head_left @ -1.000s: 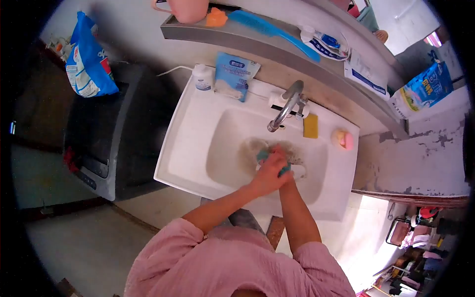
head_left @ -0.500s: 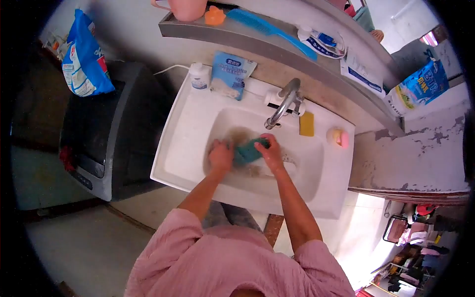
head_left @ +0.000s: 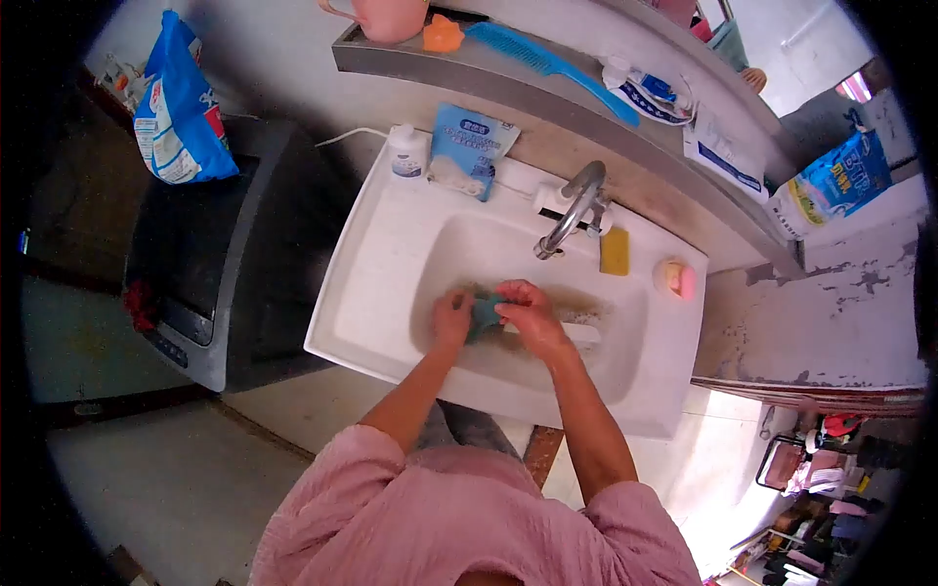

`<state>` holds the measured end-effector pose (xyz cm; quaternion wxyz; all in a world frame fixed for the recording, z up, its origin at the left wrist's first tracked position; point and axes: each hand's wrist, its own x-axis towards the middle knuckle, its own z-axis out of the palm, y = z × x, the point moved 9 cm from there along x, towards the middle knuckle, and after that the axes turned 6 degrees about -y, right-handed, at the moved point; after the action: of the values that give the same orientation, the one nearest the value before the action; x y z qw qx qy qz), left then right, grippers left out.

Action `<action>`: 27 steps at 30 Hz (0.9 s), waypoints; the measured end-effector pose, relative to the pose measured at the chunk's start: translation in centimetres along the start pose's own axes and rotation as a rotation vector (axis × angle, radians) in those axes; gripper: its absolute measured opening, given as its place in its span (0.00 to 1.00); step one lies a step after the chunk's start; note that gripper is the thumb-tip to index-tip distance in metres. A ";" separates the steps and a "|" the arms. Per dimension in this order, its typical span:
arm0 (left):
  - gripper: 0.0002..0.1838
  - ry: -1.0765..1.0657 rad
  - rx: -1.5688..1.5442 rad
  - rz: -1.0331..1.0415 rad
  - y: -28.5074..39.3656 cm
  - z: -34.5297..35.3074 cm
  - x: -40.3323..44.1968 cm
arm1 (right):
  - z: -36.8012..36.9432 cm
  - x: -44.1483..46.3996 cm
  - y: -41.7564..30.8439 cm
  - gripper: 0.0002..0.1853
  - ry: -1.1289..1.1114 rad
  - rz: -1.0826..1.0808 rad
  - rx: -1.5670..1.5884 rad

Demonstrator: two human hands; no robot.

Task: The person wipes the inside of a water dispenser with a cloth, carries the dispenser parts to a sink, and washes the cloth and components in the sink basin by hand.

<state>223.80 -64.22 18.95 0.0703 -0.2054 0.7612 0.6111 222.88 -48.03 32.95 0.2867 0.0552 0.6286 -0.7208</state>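
Note:
Both of my hands are low in the white sink basin, with a green cloth between them. My left hand is closed at the cloth's left edge. From the right, my right hand pinches the cloth between thumb and fingers and covers part of it. Just right of that hand, a white elongated object lies in the basin, partly hidden by it. Murky brownish water and specks show around the hands. Above the basin curves the chrome faucet; I cannot make out any stream from it.
Behind the basin stand a white bottle and a blue pouch. A yellow sponge and pink soap sit on the right rim. Overhead, a shelf carries a blue comb. A dark machine stands left.
My right hand has moved slightly down and closer to my left hand. The green cloth, spread out between them before, is now bunched. The whole view has shifted a little.

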 end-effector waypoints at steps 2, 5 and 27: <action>0.17 -0.100 -0.375 -0.167 -3.1 2.4 1.1 | 0.6 -1.6 -2.6 0.22 -0.138 -0.103 0.250; 0.17 -0.321 -0.779 -0.358 0.8 4.8 -1.1 | -1.6 -2.7 -3.3 0.21 -0.088 -0.213 0.463; 0.09 -0.038 0.803 0.371 10.2 0.1 -0.5 | -8.2 2.1 4.9 0.24 0.503 -0.117 0.208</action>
<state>220.16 -62.29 28.32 0.0475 -0.0104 0.9608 0.2728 221.21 -41.31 26.09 0.0722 0.2255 0.6048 -0.7604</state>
